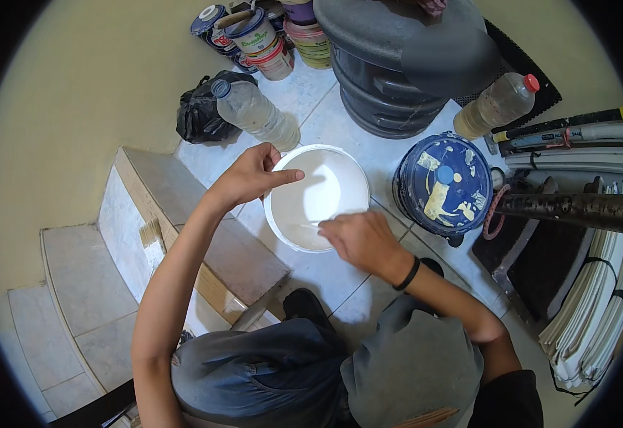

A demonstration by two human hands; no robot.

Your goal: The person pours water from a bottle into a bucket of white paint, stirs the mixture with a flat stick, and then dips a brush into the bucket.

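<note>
A round white plastic tub (pixel 283 214) stands in front of me, its inside pale and bright; I cannot tell whether the white at the bottom is paint or the bare base. My left hand (pixel 254 175) grips the tub's far left rim, thumb over the edge and fingers outside. Over the near right rim is my right hand (pixel 360 239), its fingers pinched together. A thin pale thing seems to stick out from them into the tub, too faint to name. A blue, paint-spotted lidded bucket (pixel 443 182) stands to the right of the tub.
Bottles, one with a blue cap (pixel 258 114) and one with a red cap (pixel 497 107), stand beyond. A big dark barrel (pixel 383 85), paint cans (pixel 258 43) and a black bag (pixel 204 110) are behind. Tiled steps (pixel 233 257) with a paintbrush (pixel 151 234) lie left; bundled white strips (pixel 590 321) right.
</note>
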